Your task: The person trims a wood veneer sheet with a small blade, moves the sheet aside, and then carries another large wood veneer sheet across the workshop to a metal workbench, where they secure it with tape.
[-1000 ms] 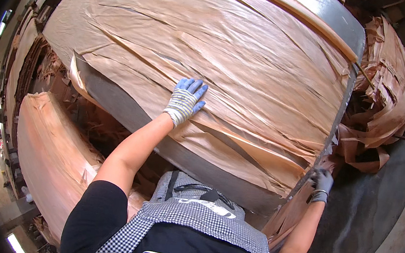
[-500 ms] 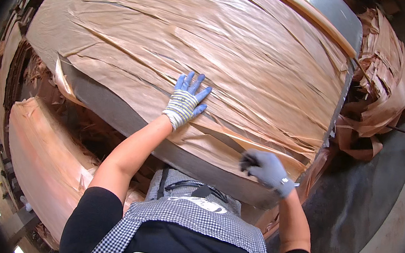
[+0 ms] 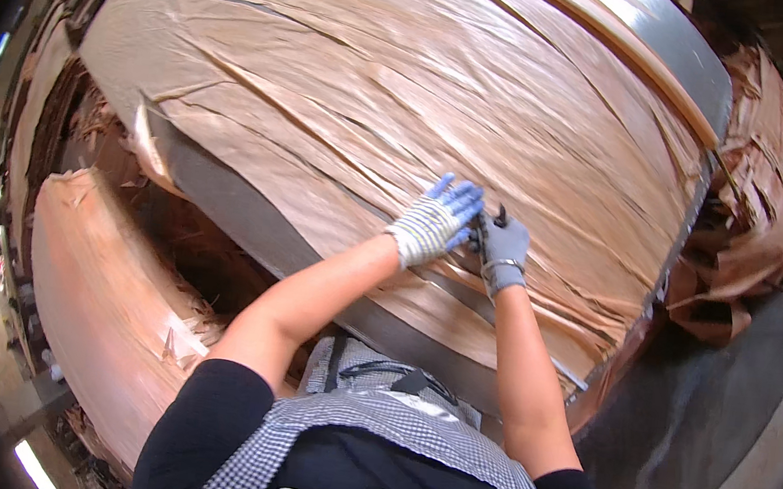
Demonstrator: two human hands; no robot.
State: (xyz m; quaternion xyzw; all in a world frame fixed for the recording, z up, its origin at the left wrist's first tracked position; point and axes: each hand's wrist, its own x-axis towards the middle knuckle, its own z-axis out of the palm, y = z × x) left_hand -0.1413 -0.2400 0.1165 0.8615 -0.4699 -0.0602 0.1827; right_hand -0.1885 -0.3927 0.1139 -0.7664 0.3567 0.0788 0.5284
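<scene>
A wide, thin, wrinkled tan sheet point(image 3: 329, 112), like wood veneer, lies over a dark flat table top point(image 3: 252, 200) in front of me. My left hand point(image 3: 437, 223), in a striped glove with blue fingers, is open, its fingers extended over the sheet. Close beside its fingertips is my right hand point(image 3: 503, 246), in a grey glove with dark fingertips. Its fingers are curled in toward the sheet; whatever they may grip is hidden. Long creases and narrow gaps run across the sheet around both hands. A thin pale rod-like thing point(image 3: 570, 376) lies by the near right corner.
A curved stack of pinkish sheets point(image 3: 97, 288) stands at the left, with torn scraps beside it. Crumpled sheets point(image 3: 755, 189) are heaped at the right, past the table edge. A long tan strip point(image 3: 626, 49) runs along the far side.
My right hand has moved up and left from the near edge to beside my left hand. The left hand has shifted right along the sheet. The view has shifted slightly.
</scene>
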